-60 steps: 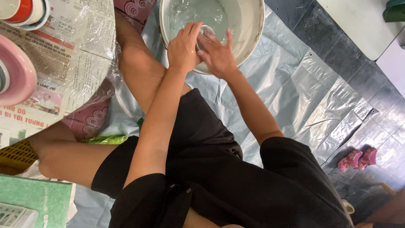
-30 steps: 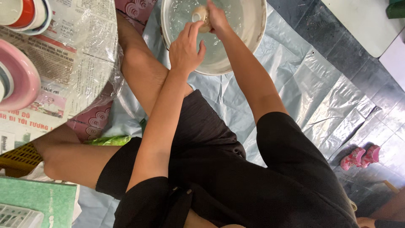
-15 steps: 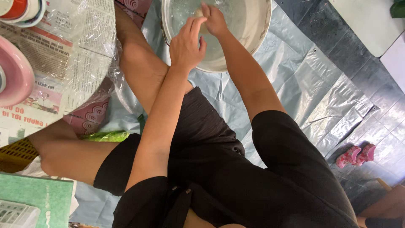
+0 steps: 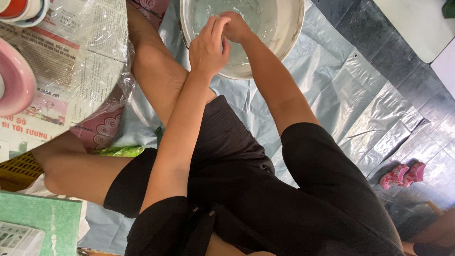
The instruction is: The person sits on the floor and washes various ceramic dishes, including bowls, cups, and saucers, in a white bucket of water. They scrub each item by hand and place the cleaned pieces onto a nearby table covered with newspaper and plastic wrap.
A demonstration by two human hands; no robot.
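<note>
Basin (image 4: 289, 28) at 12 o'clock, on grey sheet (image 4: 332, 95), water inside. Both hands over it, touching each other. Left hand (image 4: 207, 47) fingers curled loosely toward right hand (image 4: 235, 26); right looks closed, but can't tell if it grips anything. Newspaper under plastic (image 4: 71, 61) at 10 o'clock, pink bowl (image 4: 16, 85) at 9. Pink sandals (image 4: 403, 174) at 4 o'clock, well apart.

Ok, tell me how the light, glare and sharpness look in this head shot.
Head view: soft, even daylight with faint shadows; glare streaks on the plastic sheet and over the newspaper; the water in the basin glints; the left hand and right hand are fairly sharp; the edges stretch from the wide lens.
</note>
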